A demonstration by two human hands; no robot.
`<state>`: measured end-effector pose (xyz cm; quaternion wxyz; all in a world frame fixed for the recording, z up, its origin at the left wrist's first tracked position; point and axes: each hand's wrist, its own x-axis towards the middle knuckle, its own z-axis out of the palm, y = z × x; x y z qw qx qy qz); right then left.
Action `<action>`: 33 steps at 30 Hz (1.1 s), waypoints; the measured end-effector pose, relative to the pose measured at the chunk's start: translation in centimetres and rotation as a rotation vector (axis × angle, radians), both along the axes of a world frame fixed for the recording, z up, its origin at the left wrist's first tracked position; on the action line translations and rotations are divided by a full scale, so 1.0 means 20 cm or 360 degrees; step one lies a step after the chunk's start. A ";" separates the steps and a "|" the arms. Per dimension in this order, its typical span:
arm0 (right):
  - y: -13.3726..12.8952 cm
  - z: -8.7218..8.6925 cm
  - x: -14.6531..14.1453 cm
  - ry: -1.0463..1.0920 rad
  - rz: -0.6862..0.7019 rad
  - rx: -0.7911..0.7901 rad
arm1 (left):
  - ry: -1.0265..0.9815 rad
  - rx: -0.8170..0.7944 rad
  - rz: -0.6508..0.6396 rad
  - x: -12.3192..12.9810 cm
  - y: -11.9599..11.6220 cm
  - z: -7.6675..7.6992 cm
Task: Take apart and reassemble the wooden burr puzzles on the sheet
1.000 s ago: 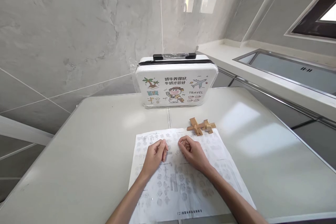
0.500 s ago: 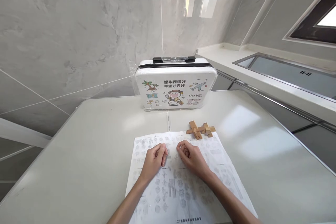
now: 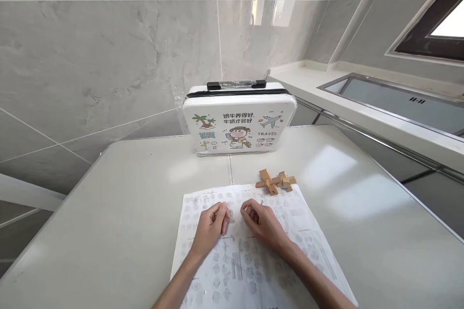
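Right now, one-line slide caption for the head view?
Left hand and right hand curled over a printed sheet, wooden pieces at its far edge, white case behind.

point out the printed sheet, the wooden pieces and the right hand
Printed sheet (image 3: pixel 242 263): head view, lower middle part.
Wooden pieces (image 3: pixel 268 184): head view, left piece's middle.
Right hand (image 3: pixel 265 222): head view, back of hand.

behind the table (image 3: pixel 126 227) rises grey wall tiling (image 3: pixel 108 53); right of the table, a white counter (image 3: pixel 300 75) runs below a dark-framed window (image 3: pixel 445 24); glare (image 3: pixel 331 154) whitens the table's right half.
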<state>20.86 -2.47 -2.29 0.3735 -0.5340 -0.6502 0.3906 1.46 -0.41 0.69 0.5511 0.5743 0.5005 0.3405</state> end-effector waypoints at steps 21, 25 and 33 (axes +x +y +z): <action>0.00 -0.01 0.00 0.0029 -0.0015 0.0016 | 0.0011 0.0010 0.0028 0.01 0.00 0.01; 0.00 -0.01 0.01 0.0058 -0.0001 0.0010 | 0.0038 0.0012 0.0007 0.01 0.00 0.01; 0.01 0.00 0.01 0.0108 -0.0027 0.0009 | 0.0073 0.0037 0.0002 0.01 0.00 0.01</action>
